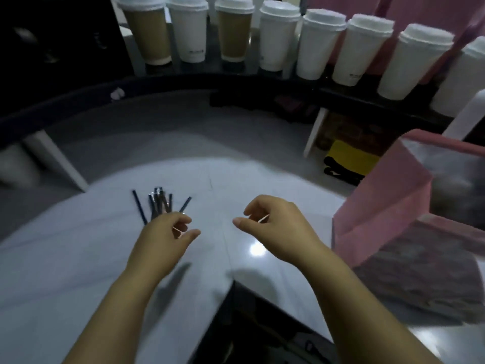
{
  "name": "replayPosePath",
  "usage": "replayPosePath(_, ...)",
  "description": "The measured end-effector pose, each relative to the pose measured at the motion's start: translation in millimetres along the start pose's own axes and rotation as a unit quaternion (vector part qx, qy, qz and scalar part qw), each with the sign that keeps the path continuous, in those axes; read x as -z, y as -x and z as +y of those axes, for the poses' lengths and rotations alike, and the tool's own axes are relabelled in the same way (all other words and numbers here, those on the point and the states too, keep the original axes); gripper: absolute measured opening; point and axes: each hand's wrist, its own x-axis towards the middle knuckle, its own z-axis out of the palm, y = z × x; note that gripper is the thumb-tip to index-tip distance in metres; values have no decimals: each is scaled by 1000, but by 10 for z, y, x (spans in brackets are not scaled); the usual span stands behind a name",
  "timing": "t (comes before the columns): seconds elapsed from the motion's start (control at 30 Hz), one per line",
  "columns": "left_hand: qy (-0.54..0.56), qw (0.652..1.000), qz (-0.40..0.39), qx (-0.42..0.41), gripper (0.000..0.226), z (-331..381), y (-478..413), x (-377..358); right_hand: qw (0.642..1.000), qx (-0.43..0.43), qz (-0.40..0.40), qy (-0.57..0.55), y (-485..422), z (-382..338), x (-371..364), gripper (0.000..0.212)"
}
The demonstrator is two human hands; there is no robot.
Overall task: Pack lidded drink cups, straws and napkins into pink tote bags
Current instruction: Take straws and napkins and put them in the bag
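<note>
Loosely curled left hand at near ends of thin dark straws, fanned on glossy white counter; grip unclear. Half-curled right hand, pale sliver at fingertips, hold unclear. Matte pink tote bag upright at right; lidded paper cups lined along far shelf.

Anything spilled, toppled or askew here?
Nothing stands out. The lidded white and brown paper cups stand upright in a row, the thin dark straws lie loosely fanned beside the left hand, and the pink tote bag stands open.
</note>
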Motion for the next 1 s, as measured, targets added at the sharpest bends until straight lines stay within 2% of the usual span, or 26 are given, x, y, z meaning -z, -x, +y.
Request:
replayPosePath(0.07, -63, 997, 47, 12, 26, -199, -90, -24, 1000, -17, -7, 6, -131, 31, -120, 31)
replayPosePath(0.13, -99, 990, 87, 60, 35, -307, -150, -40, 999, -27, -17, 14, -248, 54, -199, 31)
replayPosePath(0.27, -125, 979, 79, 143, 48, -465, -218, -96, 998, -34, -41, 19, -448, 64, -290, 28)
replayPosePath(0.4, -81, 984, 55, 146, 32, -522, -234, -68, 998, -31, -59, 16, -580, 73, -367, 25)
replayPosePath(0.63, 10, 982, 98, 160, 8, -563, -246, 21, 997, -22, -79, 12, -691, 102, -436, 24)
replayPosePath(0.87, -66, 976, 116, 174, 8, -599, -267, 18, 996, -18, -90, 12, -739, 106, -491, 24)
replayPosePath(1.0, -65, 976, 119, 172, 13, -599, -283, -13, 996, -20, -92, 7, -737, 115, -490, 23)
